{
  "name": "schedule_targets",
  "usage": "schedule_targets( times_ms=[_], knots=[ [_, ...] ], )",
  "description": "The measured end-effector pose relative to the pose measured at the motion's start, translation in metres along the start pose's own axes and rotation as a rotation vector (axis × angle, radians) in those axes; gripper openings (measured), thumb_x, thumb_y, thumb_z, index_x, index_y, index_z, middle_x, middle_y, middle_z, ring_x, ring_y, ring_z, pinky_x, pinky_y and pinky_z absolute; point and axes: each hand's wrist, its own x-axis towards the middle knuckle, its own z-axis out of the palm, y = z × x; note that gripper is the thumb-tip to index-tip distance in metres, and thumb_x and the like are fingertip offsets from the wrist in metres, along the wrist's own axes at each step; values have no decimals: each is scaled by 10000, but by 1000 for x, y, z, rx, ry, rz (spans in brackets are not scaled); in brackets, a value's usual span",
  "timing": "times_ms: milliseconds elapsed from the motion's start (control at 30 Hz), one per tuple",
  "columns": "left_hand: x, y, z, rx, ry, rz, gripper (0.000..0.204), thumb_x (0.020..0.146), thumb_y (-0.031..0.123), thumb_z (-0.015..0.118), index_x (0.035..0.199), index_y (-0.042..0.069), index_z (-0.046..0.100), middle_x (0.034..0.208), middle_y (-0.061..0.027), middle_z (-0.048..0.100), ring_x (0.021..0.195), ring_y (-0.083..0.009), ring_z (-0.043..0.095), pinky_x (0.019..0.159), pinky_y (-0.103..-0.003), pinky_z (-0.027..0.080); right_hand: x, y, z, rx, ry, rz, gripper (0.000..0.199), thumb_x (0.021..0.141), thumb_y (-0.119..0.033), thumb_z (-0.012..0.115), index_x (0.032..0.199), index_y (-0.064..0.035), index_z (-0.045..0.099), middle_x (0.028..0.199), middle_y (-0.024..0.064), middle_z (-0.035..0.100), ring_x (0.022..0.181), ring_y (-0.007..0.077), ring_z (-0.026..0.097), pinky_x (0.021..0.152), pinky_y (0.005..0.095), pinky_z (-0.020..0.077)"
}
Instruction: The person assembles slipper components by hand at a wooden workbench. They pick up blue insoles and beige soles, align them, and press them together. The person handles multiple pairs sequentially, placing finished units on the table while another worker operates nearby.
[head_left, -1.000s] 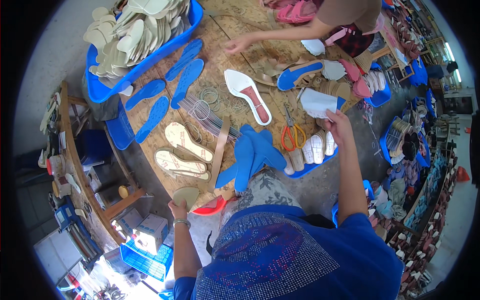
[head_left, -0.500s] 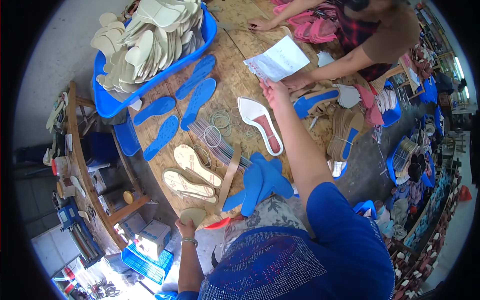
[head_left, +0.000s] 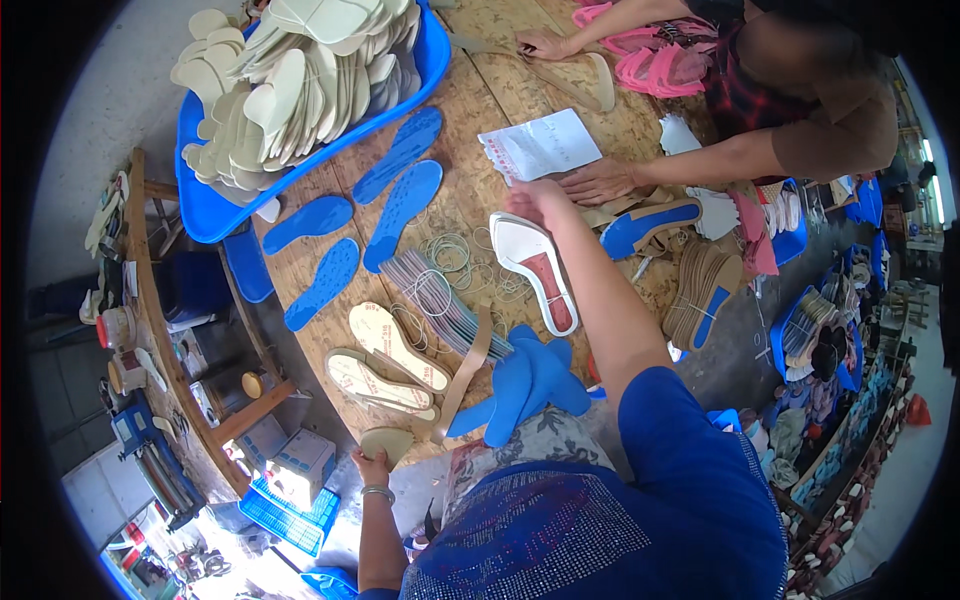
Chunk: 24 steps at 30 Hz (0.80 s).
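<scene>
My left hand (head_left: 373,467), below the table's near left edge, is closed on a beige insole piece (head_left: 387,443). My right hand (head_left: 540,203) reaches across the table. Its fingers are closed at the lower corner of a white sheet of paper (head_left: 540,147) with writing on it, though their grip is partly hidden. Just below that hand lies a white sole-shaped bundle (head_left: 519,246) with a reddish inner part and a band around it. Closer to me are pale printed insoles (head_left: 385,345), a heap of blue insoles (head_left: 512,387) and a tan strip (head_left: 465,375).
At the far left stands a blue tub (head_left: 310,165) heaped with beige insoles. Separate blue insoles (head_left: 403,215) lie beside it. Across the table, a co-worker's hand (head_left: 598,182) rests by the paper, near pink pieces (head_left: 665,65). A tied tan insole stack (head_left: 700,295) sits at the right edge.
The paper has shifted left and turned a little, its corner moving with my right hand. My left hand still holds the beige insole piece. The whole view has shifted slightly.
</scene>
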Motion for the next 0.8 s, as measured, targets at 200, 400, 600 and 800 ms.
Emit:
schedule_targets(
  times_ms=[200, 400, 600, 800],
  knots=[
    [1, 8, -3, -28, -36, -25, 453, 751, 81, 688, 1078, 53, 375, 962, -123, 527, 876, -208, 530, 783, -337, 445, -16, -2, -26, -1175, 421, -1086, 358, 841, -232, 564, 1099, 15, 570, 1056, 155, 629, 979, 291, 604, 841, 373, 484],
    [5, 2, -5, -48, -52, -26, 440, 756, 76, 685, 1067, 55, 375, 953, -123, 526, 865, -206, 530, 777, -336, 446, 10, 8, -28, -1263, 326, -949, 331, 851, -230, 523, 1080, 1, 582, 1153, 172, 561, 1094, 325, 518, 889, 438, 421],
    [4, 4, -5, -2, -41, -28, 444, 747, 99, 697, 1060, 55, 385, 937, -127, 534, 854, -212, 535, 765, -340, 453, -11, -33, -48, -1504, 612, -690, 273, 900, -207, 436, 1026, -70, 636, 1208, 176, 527, 1043, 388, 524, 825, 467, 434],
    [5, 6, -5, -9, -44, -19, 449, 745, 124, 701, 1066, 57, 394, 923, -131, 544, 843, -217, 541, 766, -350, 456, -18, -63, -69, -1800, 392, -435, 311, 932, -217, 395, 1188, -138, 552, 1240, 139, 499, 1126, 313, 516, 884, 411, 452]
  ],
)
